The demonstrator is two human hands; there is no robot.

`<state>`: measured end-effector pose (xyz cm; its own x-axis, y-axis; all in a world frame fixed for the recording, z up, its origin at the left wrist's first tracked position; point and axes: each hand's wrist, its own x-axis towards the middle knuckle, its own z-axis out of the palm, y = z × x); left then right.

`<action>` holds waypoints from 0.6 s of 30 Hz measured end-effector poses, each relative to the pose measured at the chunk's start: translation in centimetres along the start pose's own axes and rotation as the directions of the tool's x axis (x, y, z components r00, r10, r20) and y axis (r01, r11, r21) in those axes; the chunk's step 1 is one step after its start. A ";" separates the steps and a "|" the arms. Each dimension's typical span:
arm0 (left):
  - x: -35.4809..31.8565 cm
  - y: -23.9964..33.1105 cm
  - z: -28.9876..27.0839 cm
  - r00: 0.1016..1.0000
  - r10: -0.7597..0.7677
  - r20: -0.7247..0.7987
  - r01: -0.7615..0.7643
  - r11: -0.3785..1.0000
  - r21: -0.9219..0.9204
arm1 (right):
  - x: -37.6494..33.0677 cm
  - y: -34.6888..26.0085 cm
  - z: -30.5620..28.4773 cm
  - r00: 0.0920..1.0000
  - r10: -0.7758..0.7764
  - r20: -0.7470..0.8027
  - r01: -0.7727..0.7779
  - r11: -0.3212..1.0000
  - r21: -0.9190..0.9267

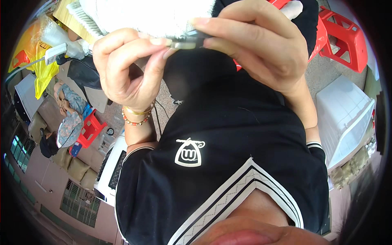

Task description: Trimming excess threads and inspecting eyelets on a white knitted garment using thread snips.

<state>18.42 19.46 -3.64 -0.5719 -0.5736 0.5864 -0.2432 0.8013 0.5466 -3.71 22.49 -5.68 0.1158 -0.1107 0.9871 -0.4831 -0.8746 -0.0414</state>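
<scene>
One blurred strip (193, 41) is sitting between the left hand (126, 67), which is pinching its left end, and the right hand (265, 45), pinching its right end.

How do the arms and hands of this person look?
The left hand has a gold bangle and a red beaded bracelet at the wrist; the right hand shows no jewellery. Neither is gloved. The short black sleeves have white-striped trim.

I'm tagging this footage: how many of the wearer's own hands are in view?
2: the left hand, upper left of centre, and the right hand, upper right, both pinching a small blurred piece. Some fingers are partly hidden.
</scene>
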 end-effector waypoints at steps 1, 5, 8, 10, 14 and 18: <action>-0.4 0.0 0.5 0.996 -0.044 -0.077 0.041 0.998 -0.041 | 2.0 -2.0 -1.5 0.871 0.431 0.236 -0.451 0.892 0.034; 0.0 1.0 0.0 0.999 0.007 0.053 -0.016 0.984 0.179 | 0.9 -2.7 -3.9 0.559 0.742 0.369 -0.802 0.596 0.016; 0.4 1.8 -1.1 0.988 -0.104 0.113 0.081 0.979 0.188 | 0.4 -2.9 -4.3 0.504 0.805 0.314 -0.848 0.531 0.001; 0.4 1.5 -2.1 0.976 -0.129 0.178 0.105 0.985 0.140 | 0.3 -2.8 -4.8 0.498 0.817 0.291 -0.853 0.523 -0.007; 0.3 1.8 -4.9 0.916 -0.210 0.342 0.248 0.966 -0.074 | -0.3 -2.9 -5.0 0.473 0.833 0.285 -0.868 0.496 -0.010; 0.2 1.0 -7.0 0.818 -0.279 0.503 0.339 0.940 -0.030 | -0.6 -3.1 -5.3 0.489 0.831 0.264 -0.851 0.521 -0.062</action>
<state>23.51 19.00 1.22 -0.7939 -0.6074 0.0268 -0.3994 0.5542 0.7303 -6.84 27.76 -5.36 -0.1156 -0.9059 0.4074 -0.4039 -0.3319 -0.8525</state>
